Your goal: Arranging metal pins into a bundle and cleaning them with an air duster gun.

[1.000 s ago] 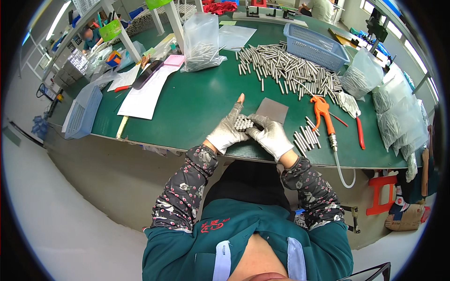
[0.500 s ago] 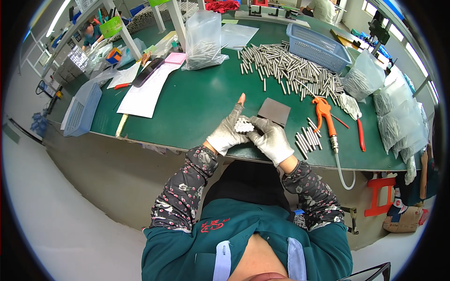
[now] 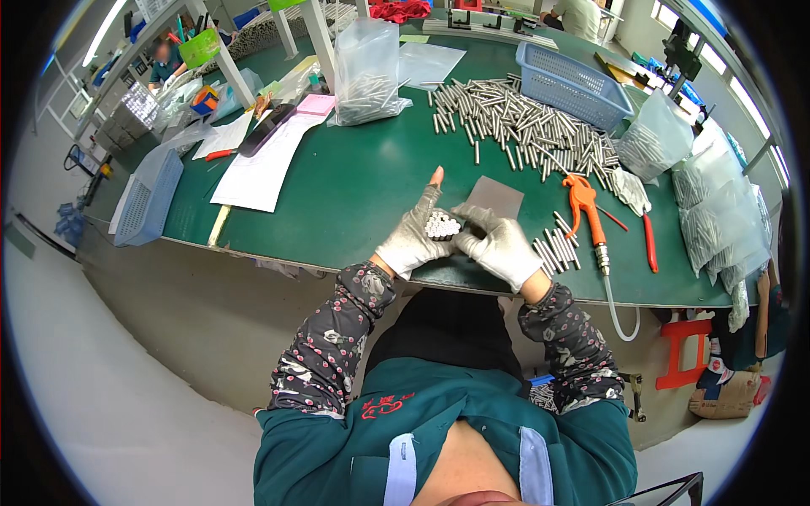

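Observation:
A bundle of short metal rods (image 3: 442, 225), pale ends facing up, is gripped in my left hand (image 3: 407, 242). That hand wears a whitish-grey glove with the bare thumb tip sticking out, and its fingers wrap round the bundle. My right hand (image 3: 504, 251), gloved too, closes against the bundle's right side with thumb and fingertips. Beyond it a dark grey flat block (image 3: 494, 199) lies on the table. Right of my right hand, several loose rods (image 3: 557, 247) lie side by side.
A large heap of metal rods (image 3: 523, 126) spreads across the green table (image 3: 337, 202), beside a blue basket (image 3: 574, 84). An orange air gun (image 3: 584, 202) with a hose lies right, near red-handled pliers (image 3: 650, 243). Bags of rods (image 3: 717, 211) stand at the right edge; papers (image 3: 266, 164) lie left.
My right hand has shifted slightly right and down, its fingers a little less over the bundle. My left hand with the rods has moved very slightly right.

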A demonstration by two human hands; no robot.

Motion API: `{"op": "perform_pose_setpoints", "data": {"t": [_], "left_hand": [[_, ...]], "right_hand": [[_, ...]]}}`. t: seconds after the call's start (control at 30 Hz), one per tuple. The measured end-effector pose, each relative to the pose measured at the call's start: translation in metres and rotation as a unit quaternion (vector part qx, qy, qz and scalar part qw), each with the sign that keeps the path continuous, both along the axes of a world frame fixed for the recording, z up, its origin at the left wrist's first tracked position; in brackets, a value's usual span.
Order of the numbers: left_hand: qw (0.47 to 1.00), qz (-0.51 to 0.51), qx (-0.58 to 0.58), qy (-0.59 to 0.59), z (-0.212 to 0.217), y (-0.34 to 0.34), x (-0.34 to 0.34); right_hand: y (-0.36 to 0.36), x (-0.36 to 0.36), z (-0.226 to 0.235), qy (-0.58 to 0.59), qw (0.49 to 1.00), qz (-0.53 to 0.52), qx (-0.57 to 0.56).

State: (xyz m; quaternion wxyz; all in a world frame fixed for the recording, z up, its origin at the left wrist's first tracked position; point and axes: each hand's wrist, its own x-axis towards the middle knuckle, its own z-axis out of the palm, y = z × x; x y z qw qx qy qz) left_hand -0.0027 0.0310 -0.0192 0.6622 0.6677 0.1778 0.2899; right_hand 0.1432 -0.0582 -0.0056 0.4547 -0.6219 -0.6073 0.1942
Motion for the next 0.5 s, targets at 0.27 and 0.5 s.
{"op": "perform_pose_setpoints", "data": {"t": [0.27,0.5], "left_hand": [[0.991,0.038,0.109,0.074,0.002,0.003,-0.003],[0.989,0.054,0.115,0.075,0.006,-0.001,0.001]], "right_hand": [[0.011,0.022,0.020,-0.411,0.898,-0.159,0.000],[0.014,0.035,0.017,-0.334,0.934,-0.111,-0.053]]}}
